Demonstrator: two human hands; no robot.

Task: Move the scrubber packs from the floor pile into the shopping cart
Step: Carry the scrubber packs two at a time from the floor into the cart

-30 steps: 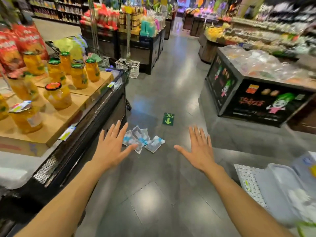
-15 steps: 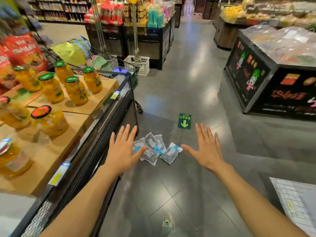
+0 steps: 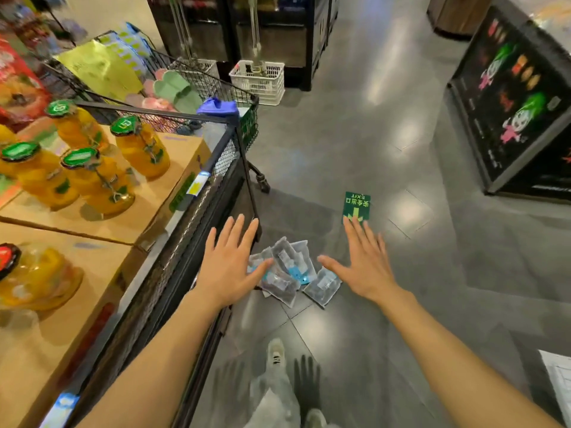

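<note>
Hands, left [image 3: 227,267] and right [image 3: 364,264], spread flat above scrubber packs [image 3: 290,273] near green "EXIT" sticker [image 3: 357,208].

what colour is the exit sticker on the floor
Dark green with lighter green lettering and an arrow; the floor sticker shows in the head view.

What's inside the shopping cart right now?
The shopping cart holds a yellow-green pack, green slippers, something pink and a blue item. No scrubber packs show in it; its bottom is hidden.
</note>
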